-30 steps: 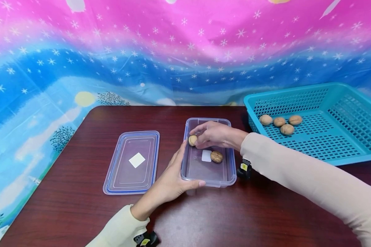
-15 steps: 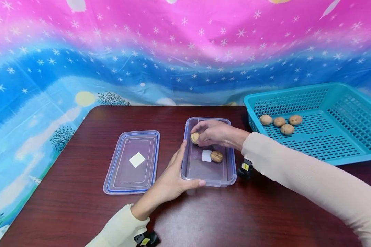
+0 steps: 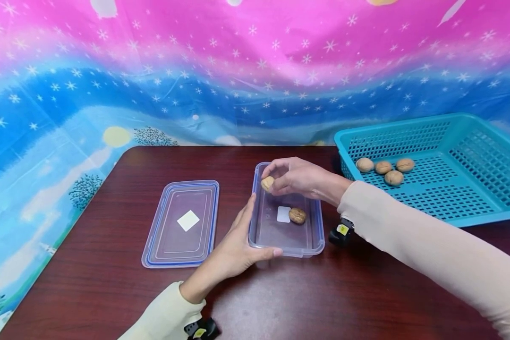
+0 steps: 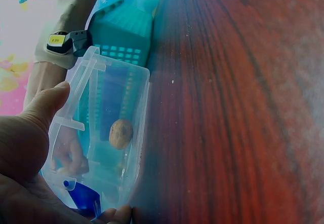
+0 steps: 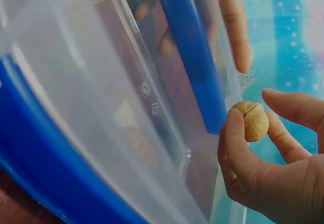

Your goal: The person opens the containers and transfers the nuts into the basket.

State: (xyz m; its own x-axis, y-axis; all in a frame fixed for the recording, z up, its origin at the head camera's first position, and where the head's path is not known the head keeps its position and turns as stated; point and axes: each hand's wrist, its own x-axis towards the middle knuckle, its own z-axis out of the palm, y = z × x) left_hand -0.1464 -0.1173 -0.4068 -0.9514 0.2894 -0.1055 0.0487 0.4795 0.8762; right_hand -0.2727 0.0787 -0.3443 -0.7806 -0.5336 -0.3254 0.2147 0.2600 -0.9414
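A walnut (image 3: 267, 183) is pinched in my right hand (image 3: 299, 177) above the far left part of a clear plastic container (image 3: 265, 236). The right wrist view shows this walnut (image 5: 250, 121) between thumb and fingers, close to the container's wall. My left hand (image 3: 238, 248) grips the container at its near left corner, thumb over the near edge and fingers along the left side; the left wrist view shows the thumb (image 4: 48, 105) at the rim. Inside the container, a second walnut (image 3: 297, 216) lies beside a white square label (image 3: 283, 214).
Left of the container, a clear lid (image 3: 165, 241) with a blue seal and a pale square sticker lies flat on the dark wooden table (image 3: 110, 283). A teal basket (image 3: 467, 189) holding several walnuts (image 3: 394, 177) stands at the right. A patterned cloth (image 3: 238, 71) hangs behind.
My right hand has lifted the pinched walnut a little and moved it slightly away from me over the container. My left hand and the container have stayed put.
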